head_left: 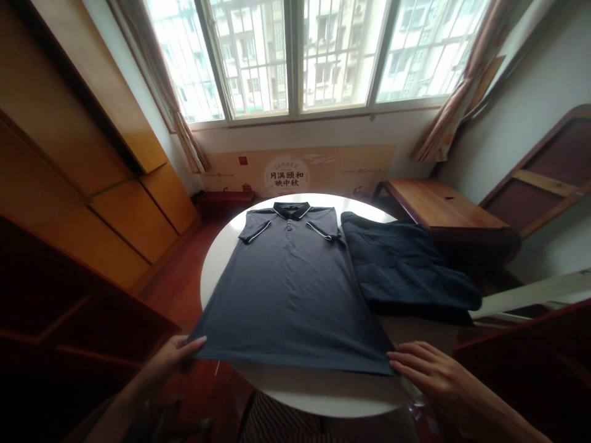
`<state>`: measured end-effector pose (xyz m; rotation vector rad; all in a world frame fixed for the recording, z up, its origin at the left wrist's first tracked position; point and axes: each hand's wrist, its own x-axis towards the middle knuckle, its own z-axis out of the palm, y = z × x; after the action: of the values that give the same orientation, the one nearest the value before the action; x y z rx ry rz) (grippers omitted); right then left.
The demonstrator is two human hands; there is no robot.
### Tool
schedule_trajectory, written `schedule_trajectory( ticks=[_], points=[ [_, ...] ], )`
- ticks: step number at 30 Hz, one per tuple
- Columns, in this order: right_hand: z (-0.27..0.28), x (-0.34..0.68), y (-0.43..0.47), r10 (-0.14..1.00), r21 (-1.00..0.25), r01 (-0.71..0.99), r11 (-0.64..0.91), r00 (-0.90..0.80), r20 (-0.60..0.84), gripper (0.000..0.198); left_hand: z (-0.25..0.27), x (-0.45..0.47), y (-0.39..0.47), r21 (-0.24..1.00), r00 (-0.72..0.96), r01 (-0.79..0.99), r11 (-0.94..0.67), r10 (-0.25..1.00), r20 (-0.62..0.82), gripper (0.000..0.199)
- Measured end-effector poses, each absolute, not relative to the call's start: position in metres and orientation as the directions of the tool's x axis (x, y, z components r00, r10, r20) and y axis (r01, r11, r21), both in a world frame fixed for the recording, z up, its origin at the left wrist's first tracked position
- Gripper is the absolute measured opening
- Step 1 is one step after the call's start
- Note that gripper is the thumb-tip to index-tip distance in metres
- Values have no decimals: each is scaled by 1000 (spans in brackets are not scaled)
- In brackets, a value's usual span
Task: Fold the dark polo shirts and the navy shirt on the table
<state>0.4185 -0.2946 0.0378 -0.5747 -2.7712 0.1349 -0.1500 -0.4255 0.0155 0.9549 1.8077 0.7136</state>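
A dark grey polo shirt [286, 289] lies spread face up, its black collar toward the window and its buttons showing. White piping edges the collar and the short sleeves, which are folded inward over the chest. My left hand [178, 351] pinches the near left corner of the hem, just beyond the table's edge. At the near right corner, my right hand [418, 366] grips the hem between thumb and fingers. The hem is stretched nearly straight between both hands. Under the shirt is a round white table [318, 394].
Folded dark navy cloth [406, 264] lies right of the shirt, overhanging the table's edge. A wooden side table [447, 203] stands at the back right. Yellow-brown cabinets [115, 209] line the left wall. A patterned seat [277, 421] sits below the near table edge.
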Motion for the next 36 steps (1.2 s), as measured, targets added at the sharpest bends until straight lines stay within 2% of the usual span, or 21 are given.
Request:
schedule_trajectory(
  ticks=[3, 6, 8, 10, 12, 13, 16, 19, 24, 27, 33, 36],
  points=[
    [61, 417, -295, 467, -227, 422, 878, -861, 204, 33, 24, -164, -422, 740, -298, 422, 523, 851, -432, 65],
    [98, 404, -264, 517, -349, 442, 826, -841, 159, 24, 49, -180, -385, 684, -406, 592, 425, 891, -202, 64],
    [125, 384, -220, 566, -427, 447, 786, -797, 209, 26, 71, -189, -338, 676, -360, 674, 296, 932, -49, 59],
    [148, 356, -160, 608, -441, 473, 763, -756, 242, 27, 90, -193, -276, 669, -260, 728, 148, 963, 70, 53],
    [162, 324, -91, 723, -475, 569, 671, -644, 250, 22, 101, -192, -205, 653, -268, 752, 88, 946, 181, 47],
    [165, 308, -57, 791, -528, 619, 582, -582, 190, 18, 102, -191, -170, 668, -301, 739, 86, 929, 213, 42],
    [160, 267, 28, 942, -686, 688, 234, -336, -16, 12, 93, -186, -77, 819, -483, 545, 182, 866, 129, 29],
    [140, 243, 81, 977, -730, 683, -2, -155, -148, 19, 73, -185, -13, 868, -549, 430, 248, 835, 34, 31],
    [103, 233, 128, 979, -741, 662, -116, -51, -198, 41, 53, -197, 45, 878, -579, 337, 339, 811, -91, 38],
    [87, 231, 150, 976, -755, 635, -165, -3, -216, 49, 51, -203, 68, 882, -581, 315, 351, 806, -113, 41],
    [68, 227, 174, 984, -823, 546, -156, 13, -178, 35, 38, -200, 90, 926, -557, 284, 249, 829, -53, 40],
    [64, 229, 174, 992, -865, 486, -124, 56, -111, 39, 31, -203, 89, 951, -603, 263, 161, 797, 32, 41]
  ],
)
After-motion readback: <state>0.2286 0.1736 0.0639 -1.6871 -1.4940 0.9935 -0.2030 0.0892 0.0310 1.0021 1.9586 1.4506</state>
